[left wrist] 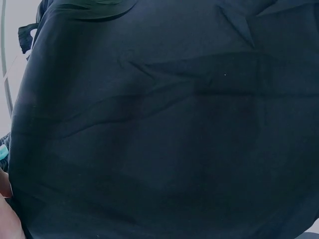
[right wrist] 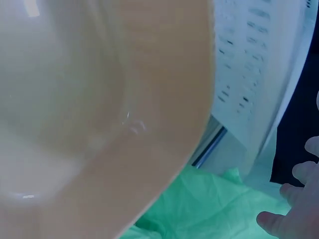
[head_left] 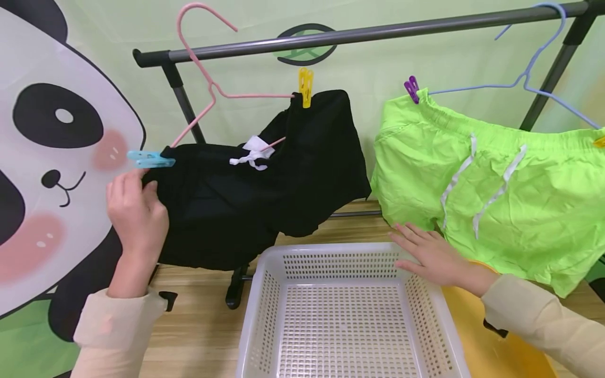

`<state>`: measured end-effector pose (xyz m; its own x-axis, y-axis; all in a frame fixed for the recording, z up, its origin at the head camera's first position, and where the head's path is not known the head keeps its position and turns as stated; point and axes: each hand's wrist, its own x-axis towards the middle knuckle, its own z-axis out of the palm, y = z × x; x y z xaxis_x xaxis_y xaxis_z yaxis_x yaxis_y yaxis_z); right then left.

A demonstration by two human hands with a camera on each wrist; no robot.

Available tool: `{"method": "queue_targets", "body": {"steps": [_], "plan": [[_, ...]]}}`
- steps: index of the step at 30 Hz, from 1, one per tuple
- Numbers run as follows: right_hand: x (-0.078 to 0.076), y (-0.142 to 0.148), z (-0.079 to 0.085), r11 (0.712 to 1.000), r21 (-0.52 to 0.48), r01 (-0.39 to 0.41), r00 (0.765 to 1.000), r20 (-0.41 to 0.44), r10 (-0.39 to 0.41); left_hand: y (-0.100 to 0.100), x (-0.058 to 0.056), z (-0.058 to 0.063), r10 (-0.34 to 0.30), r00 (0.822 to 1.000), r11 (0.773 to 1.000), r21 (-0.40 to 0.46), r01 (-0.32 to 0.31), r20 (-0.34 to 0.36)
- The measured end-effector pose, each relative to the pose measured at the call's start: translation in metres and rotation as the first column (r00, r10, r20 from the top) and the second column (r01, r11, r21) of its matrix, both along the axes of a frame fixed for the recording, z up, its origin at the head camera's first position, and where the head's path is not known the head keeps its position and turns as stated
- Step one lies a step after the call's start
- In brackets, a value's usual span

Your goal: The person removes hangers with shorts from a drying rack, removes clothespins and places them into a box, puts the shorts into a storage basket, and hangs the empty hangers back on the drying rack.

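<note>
Black shorts (head_left: 222,199) with a white drawstring hang from a pink hanger (head_left: 227,96). A yellow clothespin (head_left: 305,88) clips their right corner, and a light blue clothespin (head_left: 151,159) clips the left. Just below the blue one, my left hand (head_left: 137,210) pinches the edge of the shorts. In the left wrist view the black cloth (left wrist: 164,129) fills nearly everything, with fingertips (left wrist: 9,219) at the left edge. My right hand (head_left: 432,257), fingers spread, holds nothing. It hovers over the right rim of a white perforated basket (head_left: 342,251), beside lime green shorts (head_left: 496,184).
A dark rail (head_left: 378,35) carries both hangers. The green shorts hang from a blue hanger (head_left: 477,88) with a purple clothespin (head_left: 412,89). A yellow basin (head_left: 496,336) stands right of the basket on the wood-patterned floor (head_left: 203,336). A panda backdrop (head_left: 56,184) is at left.
</note>
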<state>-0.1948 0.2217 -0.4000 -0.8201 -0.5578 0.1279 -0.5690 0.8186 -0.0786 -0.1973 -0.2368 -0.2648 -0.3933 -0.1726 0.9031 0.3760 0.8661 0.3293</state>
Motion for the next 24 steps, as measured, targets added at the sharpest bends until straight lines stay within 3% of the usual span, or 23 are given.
{"method": "queue_targets", "body": {"steps": [11,24], "plan": [[-0.001,0.016,0.008,0.998,-0.046,0.04,0.999,0.004,-0.04,0.013,0.008,0.01,-0.029,0.999,0.999,-0.035,0.028,-0.041],[0.001,0.039,-0.001,0.994,-0.086,0.073,0.997,0.002,-0.073,0.033,0.032,0.022,-0.081,0.996,0.995,-0.054,0.079,-0.03]]}}
